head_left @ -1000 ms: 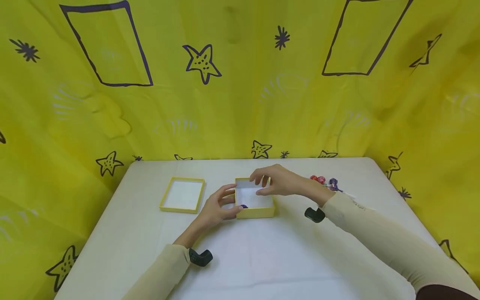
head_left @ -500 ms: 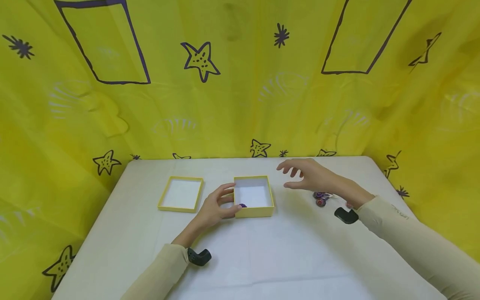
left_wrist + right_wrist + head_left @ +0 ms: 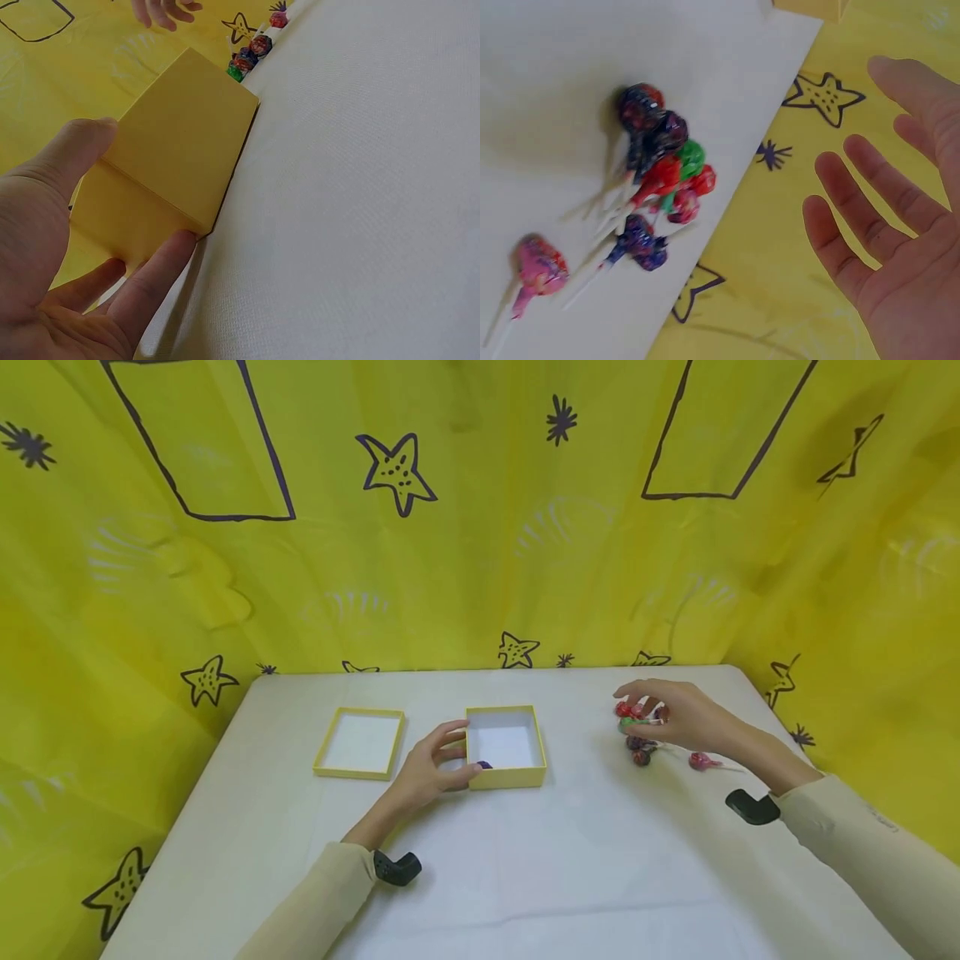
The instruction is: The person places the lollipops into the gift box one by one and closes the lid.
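An open yellow box [image 3: 507,777] with a white inside stands mid-table. My left hand [image 3: 431,766] grips its left side, the thumb at the near corner and the fingers along the left wall. A small dark purple thing [image 3: 485,765] shows inside by the thumb, mostly hidden by the front wall. My right hand [image 3: 693,718], fingers spread and loosely bent, hovers over a cluster of wrapped lollipops, holding nothing. Among them are a green lollipop [image 3: 691,157], a red lollipop [image 3: 661,177] and a dark purple lollipop [image 3: 645,241]. One pink lollipop [image 3: 541,266] lies apart.
A shallow yellow lid [image 3: 362,743], white inside up, lies left of the box. White cloth covers the table [image 3: 525,868]. Behind it hangs a yellow curtain [image 3: 465,568] with star drawings.
My right hand has moved from above the box rightward to the lollipops. My left hand has stayed on the box. The head view has shifted slightly.
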`<state>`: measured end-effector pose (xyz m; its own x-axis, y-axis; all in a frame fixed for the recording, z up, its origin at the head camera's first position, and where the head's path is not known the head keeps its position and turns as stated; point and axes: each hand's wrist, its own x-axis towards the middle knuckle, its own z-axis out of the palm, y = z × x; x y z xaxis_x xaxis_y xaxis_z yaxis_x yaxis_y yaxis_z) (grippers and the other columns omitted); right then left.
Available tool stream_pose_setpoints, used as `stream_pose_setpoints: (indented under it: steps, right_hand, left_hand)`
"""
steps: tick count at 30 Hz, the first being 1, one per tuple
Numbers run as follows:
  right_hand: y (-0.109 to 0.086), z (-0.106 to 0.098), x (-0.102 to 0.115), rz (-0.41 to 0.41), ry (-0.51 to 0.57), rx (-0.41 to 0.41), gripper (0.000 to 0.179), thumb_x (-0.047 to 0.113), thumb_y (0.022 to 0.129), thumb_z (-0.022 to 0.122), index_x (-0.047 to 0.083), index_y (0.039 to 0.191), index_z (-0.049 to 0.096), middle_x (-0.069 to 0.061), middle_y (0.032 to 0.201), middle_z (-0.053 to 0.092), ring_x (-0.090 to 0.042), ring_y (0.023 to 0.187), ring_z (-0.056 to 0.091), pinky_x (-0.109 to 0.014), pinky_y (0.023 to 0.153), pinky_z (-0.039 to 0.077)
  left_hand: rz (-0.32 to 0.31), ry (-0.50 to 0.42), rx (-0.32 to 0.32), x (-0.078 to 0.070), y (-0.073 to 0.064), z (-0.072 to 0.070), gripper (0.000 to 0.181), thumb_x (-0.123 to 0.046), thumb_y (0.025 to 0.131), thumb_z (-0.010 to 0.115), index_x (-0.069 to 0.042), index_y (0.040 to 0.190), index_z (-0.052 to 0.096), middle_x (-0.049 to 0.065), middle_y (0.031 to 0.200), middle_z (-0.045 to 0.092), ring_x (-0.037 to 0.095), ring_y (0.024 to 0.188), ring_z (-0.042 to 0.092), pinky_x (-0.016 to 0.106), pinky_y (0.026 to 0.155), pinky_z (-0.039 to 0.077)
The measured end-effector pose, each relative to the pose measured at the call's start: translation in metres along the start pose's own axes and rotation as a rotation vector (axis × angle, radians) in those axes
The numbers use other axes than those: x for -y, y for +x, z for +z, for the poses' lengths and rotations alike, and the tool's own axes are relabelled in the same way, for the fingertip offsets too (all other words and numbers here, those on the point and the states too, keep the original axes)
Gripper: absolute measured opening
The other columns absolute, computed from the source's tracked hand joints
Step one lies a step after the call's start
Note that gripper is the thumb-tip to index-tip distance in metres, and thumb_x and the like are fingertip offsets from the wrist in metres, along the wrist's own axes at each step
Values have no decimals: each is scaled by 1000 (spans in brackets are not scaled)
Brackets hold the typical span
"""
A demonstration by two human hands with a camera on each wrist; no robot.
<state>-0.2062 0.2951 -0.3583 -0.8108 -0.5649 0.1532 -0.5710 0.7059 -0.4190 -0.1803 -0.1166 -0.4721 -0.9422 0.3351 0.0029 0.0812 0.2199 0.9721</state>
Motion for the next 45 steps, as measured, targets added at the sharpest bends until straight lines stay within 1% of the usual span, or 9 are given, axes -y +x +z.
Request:
stream_pose_setpoints:
  steps: [4, 8, 9, 12, 16, 20, 30, 36, 45]
  right_hand:
    - [-11, 1, -6, -26, -9, -38, 49, 7, 81, 87, 11, 126, 67, 0, 103, 71, -22, 83, 65, -28, 67, 57]
    - [-21, 4, -14, -22, -13, -62, 51, 7, 81, 87, 14, 127, 66, 1, 106, 71, -24, 85, 66, -33, 70, 59]
    - [-23, 6, -15, -11, 0, -60, 51, 7, 82, 87, 15, 128, 66, 1, 107, 71, -24, 84, 66, -33, 66, 60]
    - [-28, 13, -21, -2, 17, -67, 52, 9, 83, 86, 16, 130, 64, -3, 108, 71, -24, 85, 66, -32, 66, 58]
    - [-33, 29, -29, -44, 7, -90, 57, 6, 82, 86, 7, 134, 62, -10, 108, 70, -27, 89, 66, -36, 71, 58]
    - [-37, 44, -39, -74, -30, -102, 61, 2, 78, 88, 1, 132, 61, -12, 109, 70, -27, 87, 66, -39, 69, 58]
    - [-42, 62, -45, 74, -56, -2, 49, 7, 83, 85, 7, 128, 67, -13, 118, 69, -25, 94, 61, -52, 86, 56]
    - [-45, 68, -47, 105, -100, 20, 43, 8, 84, 84, 7, 124, 69, -12, 112, 69, -18, 87, 59, -44, 80, 57]
    - [-47, 74, -51, 41, -131, -61, 36, 3, 82, 84, 5, 116, 72, -5, 100, 71, -12, 78, 56, -34, 68, 55]
  left_hand:
    - [2, -3, 1, -1, 1, 0, 78, -18, 88, 84, -20, 155, 44, 17, 154, 47, 35, 129, 58, 44, 97, 57]
    - [1, -20, 5, -1, 2, 0, 78, -16, 88, 84, -19, 155, 44, 17, 154, 47, 35, 129, 58, 42, 95, 58]
    - [3, -29, 8, -1, 2, 0, 79, -15, 88, 84, -19, 155, 44, 17, 153, 47, 35, 129, 58, 42, 94, 58]
    - [9, -57, 16, -1, 2, 0, 79, -12, 87, 84, -18, 155, 44, 19, 154, 46, 37, 130, 57, 41, 91, 60]
    - [2, -73, 19, -2, 1, -1, 79, -11, 87, 83, -17, 155, 43, 20, 155, 45, 37, 132, 56, 40, 88, 61]
    - [0, -69, 19, -2, 2, -2, 78, -13, 88, 83, -17, 155, 43, 19, 156, 44, 37, 132, 55, 41, 89, 61]
    - [-10, -58, 11, -2, 1, -2, 78, -11, 87, 83, -18, 155, 44, 18, 155, 45, 36, 132, 56, 41, 91, 60]
    - [3, -49, 15, -1, 1, -2, 78, -12, 87, 84, -20, 155, 44, 18, 155, 45, 35, 132, 56, 43, 94, 58]
    - [4, -31, 15, 0, 1, -2, 78, -15, 88, 83, -20, 155, 44, 17, 155, 45, 35, 132, 56, 45, 98, 57]
